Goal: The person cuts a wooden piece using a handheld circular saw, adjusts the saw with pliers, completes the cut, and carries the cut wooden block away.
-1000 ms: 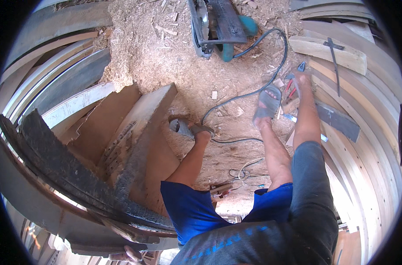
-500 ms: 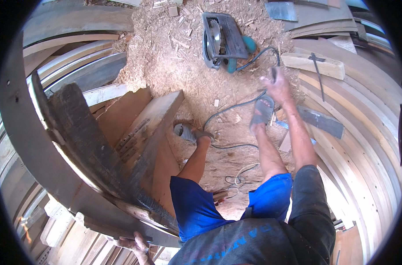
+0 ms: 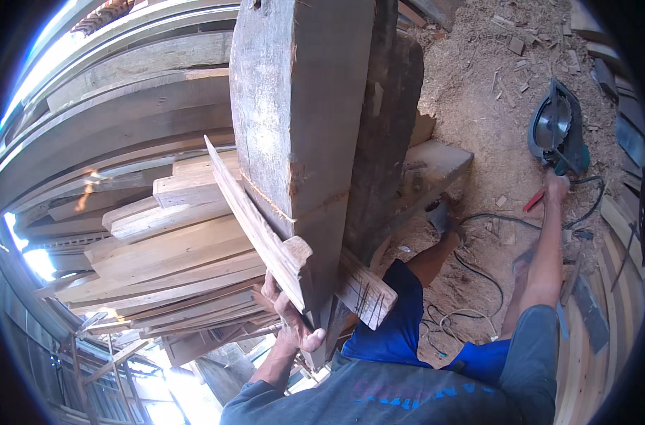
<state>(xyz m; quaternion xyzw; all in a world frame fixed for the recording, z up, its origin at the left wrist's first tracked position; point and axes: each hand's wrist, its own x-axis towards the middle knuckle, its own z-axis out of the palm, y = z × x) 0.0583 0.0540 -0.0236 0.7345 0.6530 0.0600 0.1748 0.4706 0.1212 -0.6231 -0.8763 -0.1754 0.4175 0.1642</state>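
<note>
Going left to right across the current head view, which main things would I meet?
Stacked boards → left hand → line-marked wood end → sandalled left foot → red object → right hand → dark grey board.

On my feed, the thick grey wooden beam [image 3: 329, 106] is cut off by the top edge; I can't tell how much of the red-handled tool [image 3: 533, 201] the right hand [image 3: 558, 186] hides.
</note>
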